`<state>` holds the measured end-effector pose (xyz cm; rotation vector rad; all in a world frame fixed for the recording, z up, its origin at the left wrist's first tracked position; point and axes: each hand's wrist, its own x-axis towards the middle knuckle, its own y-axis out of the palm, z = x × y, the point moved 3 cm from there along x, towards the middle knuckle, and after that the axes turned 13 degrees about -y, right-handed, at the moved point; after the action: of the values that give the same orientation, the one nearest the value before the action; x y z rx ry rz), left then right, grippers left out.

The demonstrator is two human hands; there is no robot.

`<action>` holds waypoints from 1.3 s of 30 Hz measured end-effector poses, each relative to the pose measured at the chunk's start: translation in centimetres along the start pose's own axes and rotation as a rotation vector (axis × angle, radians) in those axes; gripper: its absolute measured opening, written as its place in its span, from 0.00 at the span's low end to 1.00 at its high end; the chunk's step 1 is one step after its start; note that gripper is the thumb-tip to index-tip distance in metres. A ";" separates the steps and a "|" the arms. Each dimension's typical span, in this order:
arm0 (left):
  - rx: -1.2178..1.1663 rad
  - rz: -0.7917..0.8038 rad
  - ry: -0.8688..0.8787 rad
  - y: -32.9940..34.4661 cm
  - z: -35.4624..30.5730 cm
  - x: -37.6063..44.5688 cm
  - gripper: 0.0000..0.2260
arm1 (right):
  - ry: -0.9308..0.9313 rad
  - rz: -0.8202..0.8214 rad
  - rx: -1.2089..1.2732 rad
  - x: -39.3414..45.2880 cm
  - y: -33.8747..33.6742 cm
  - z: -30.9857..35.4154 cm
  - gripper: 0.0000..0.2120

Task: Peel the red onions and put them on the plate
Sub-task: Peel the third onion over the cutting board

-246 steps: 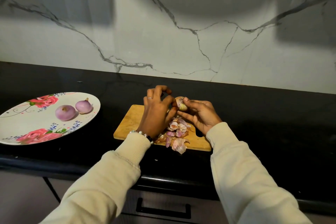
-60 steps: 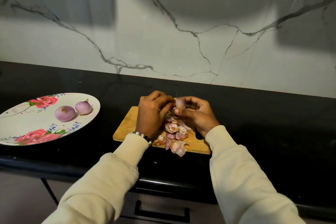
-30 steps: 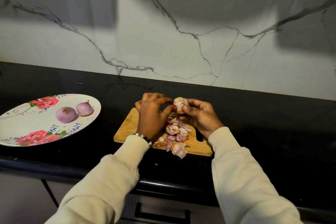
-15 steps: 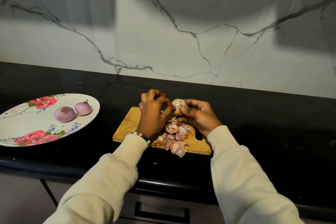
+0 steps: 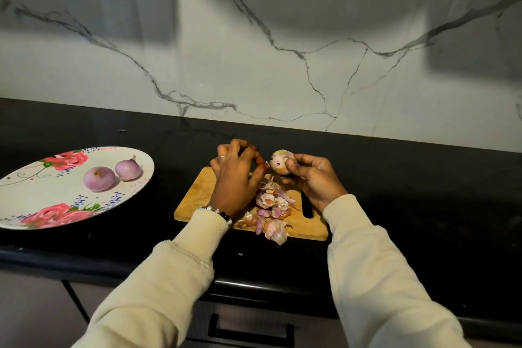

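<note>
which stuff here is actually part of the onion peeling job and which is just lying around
Part of the job:
- pale, partly peeled onion gripped by the right hand
- left hand pinching a scrap of skin
- two peeled purple onions
- floral oval plate under them

Lying about:
- wooden chopping board
- heap of pink onion skins
- black countertop

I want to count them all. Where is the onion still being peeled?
In the head view, the onion is in the right hand, above the cutting board, right of the plate.
</note>
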<state>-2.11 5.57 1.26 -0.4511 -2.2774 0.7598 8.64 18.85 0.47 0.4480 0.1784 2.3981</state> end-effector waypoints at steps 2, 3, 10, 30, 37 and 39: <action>0.007 -0.018 -0.026 -0.1 0.1 0.0 0.06 | -0.001 0.001 0.002 0.0 0.1 0.0 0.11; 0.005 -0.025 -0.024 -0.2 0.1 0.0 0.07 | -0.002 0.007 0.002 0.0 0.1 0.0 0.11; -0.077 -0.046 0.137 -0.4 -0.6 -0.4 0.07 | -0.027 0.096 -0.038 -0.5 0.4 0.1 0.09; 0.097 -0.025 0.136 0.4 -0.8 -0.4 0.07 | 0.027 0.114 -0.086 -0.5 0.7 -0.3 0.06; 0.082 0.003 0.152 0.5 -0.9 -0.5 0.08 | 0.038 0.097 -0.069 -0.6 0.7 -0.1 0.05; 0.073 0.013 0.169 0.6 -0.9 -0.6 0.07 | 0.043 0.082 -0.044 -0.6 0.8 0.0 0.05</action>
<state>-0.99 6.08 1.17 -0.4783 -2.0845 0.7791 8.59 17.88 0.53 0.3897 0.1281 2.4880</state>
